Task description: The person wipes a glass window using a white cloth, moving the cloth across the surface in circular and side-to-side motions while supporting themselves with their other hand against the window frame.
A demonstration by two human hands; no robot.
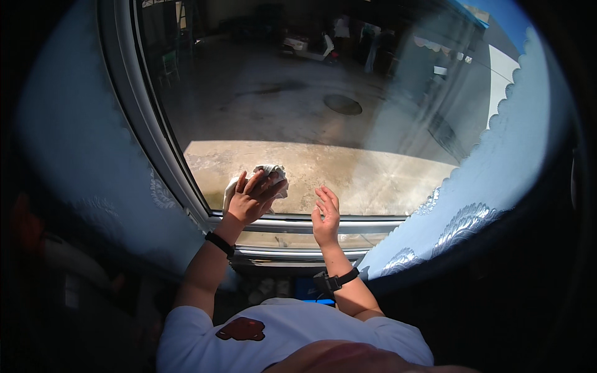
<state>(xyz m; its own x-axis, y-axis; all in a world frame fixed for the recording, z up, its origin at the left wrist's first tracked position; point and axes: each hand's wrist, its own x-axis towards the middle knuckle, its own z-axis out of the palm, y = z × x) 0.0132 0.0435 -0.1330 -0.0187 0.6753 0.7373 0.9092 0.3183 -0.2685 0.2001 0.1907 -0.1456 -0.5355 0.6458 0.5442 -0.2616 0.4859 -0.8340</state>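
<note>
A crumpled white cloth (282,173) lies under my left hand (252,198), pressed flat against the window pane (280,116) near its lower left corner. The fingers are spread over the cloth, and part of it shows past the fingertips and beside the index finger. My right hand (326,214) is raised in front of the pane's lower edge, fingers loosely curled and apart, holding nothing. Whether it touches the glass I cannot tell. Below both hands runs the white lower rail (368,226) of the window frame.
Light blue curtains with scalloped edges hang at the left (70,140) and right (517,154). The window's left upright (140,107) stands beside my left hand. Below the sill is a blue object (310,289). Through the glass, a concrete floor (261,112) and a white vehicle (305,46) are visible.
</note>
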